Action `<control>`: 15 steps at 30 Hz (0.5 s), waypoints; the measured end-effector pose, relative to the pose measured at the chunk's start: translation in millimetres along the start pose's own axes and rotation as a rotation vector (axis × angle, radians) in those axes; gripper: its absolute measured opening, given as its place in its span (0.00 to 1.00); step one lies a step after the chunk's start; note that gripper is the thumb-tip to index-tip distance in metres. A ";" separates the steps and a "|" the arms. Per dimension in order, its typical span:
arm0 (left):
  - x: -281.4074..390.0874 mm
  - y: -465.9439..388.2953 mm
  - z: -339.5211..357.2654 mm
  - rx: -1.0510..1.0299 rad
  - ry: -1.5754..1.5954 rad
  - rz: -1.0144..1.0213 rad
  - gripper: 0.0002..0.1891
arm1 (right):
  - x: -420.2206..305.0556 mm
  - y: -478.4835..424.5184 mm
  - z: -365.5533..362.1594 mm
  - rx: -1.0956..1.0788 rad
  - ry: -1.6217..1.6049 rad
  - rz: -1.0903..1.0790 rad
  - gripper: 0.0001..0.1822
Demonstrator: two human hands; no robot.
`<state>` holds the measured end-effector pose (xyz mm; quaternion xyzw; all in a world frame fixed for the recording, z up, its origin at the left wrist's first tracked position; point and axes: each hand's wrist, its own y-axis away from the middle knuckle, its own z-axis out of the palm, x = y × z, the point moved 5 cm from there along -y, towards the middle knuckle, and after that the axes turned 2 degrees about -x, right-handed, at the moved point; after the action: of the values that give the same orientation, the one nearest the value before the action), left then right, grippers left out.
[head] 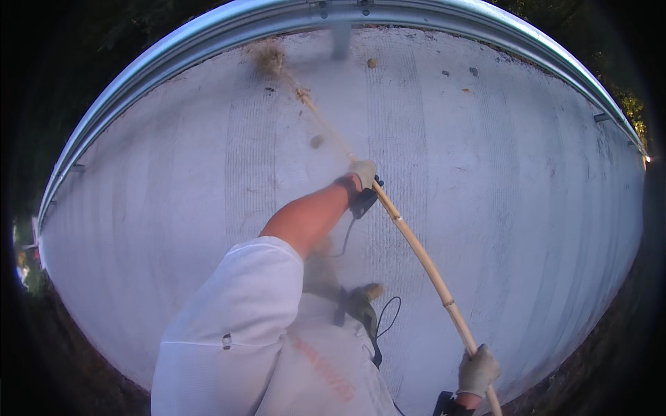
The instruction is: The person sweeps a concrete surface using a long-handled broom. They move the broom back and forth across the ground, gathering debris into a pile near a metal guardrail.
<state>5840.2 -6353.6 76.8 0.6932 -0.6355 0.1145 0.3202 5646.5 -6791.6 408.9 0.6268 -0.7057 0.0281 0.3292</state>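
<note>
A long broom with a bamboo handle slants across the picture, from the bottom right up to the top left. Its brush head looks like bundled twigs and is blurred against the concrete near the guardrail. Partway along the pole, my left hand grips it in a pale work glove, with a dark device strapped at the wrist. Lower and to the right, my gloved right hand is closed round the upper handle, whose end runs out of the picture.
A metal guardrail curves along the far side of the grooved concrete pavement. A small brown lump, dark bits and a leaf lie near it. A cable loops beside my body.
</note>
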 end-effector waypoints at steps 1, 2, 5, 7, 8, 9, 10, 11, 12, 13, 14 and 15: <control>4.0 -7.2 -18.1 0.034 -0.169 0.107 0.09 | -16.7 8.5 2.1 -0.080 -0.039 0.003 0.14; -3.9 -17.6 -29.5 0.098 0.442 -0.110 0.09 | -33.1 20.9 5.3 -0.097 -0.072 -0.058 0.15; -3.9 -19.5 4.3 0.190 1.644 -0.571 0.09 | -55.2 45.8 15.9 -0.150 -0.155 -0.147 0.16; 17.4 -18.9 12.1 0.112 1.569 -0.551 0.10 | -47.0 51.2 20.2 -0.186 -0.219 -0.129 0.16; 36.9 -6.5 14.6 0.117 1.477 -0.574 0.10 | -32.7 49.3 38.2 -0.218 -0.203 -0.123 0.15; 36.6 4.5 20.4 0.142 1.378 -0.618 0.11 | -23.3 44.6 51.2 -0.223 -0.196 -0.114 0.15; 28.5 12.3 45.3 0.149 1.425 -0.677 0.11 | -9.7 36.9 62.6 -0.231 -0.179 -0.114 0.14; 25.4 23.2 72.5 0.178 1.486 -0.666 0.10 | 3.6 32.9 80.5 -0.254 -0.162 -0.105 0.14; 38.6 44.5 81.7 0.163 1.518 -0.740 0.10 | 19.5 30.9 106.8 -0.279 -0.157 -0.084 0.13; 52.9 68.2 85.5 0.154 1.550 -0.813 0.09 | 36.5 29.7 136.7 -0.298 -0.159 -0.064 0.13; 55.8 87.9 92.8 0.165 1.555 -0.856 0.09 | 48.7 25.1 156.4 -0.308 -0.161 -0.050 0.12; 48.9 105.8 101.7 0.180 1.514 -0.877 0.09 | 53.6 18.5 167.1 -0.323 -0.146 -0.072 0.12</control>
<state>5722.1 -6451.6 57.9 0.6352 0.0825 0.4598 0.6151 5558.2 -6909.6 312.0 0.5912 -0.7000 -0.1430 0.3742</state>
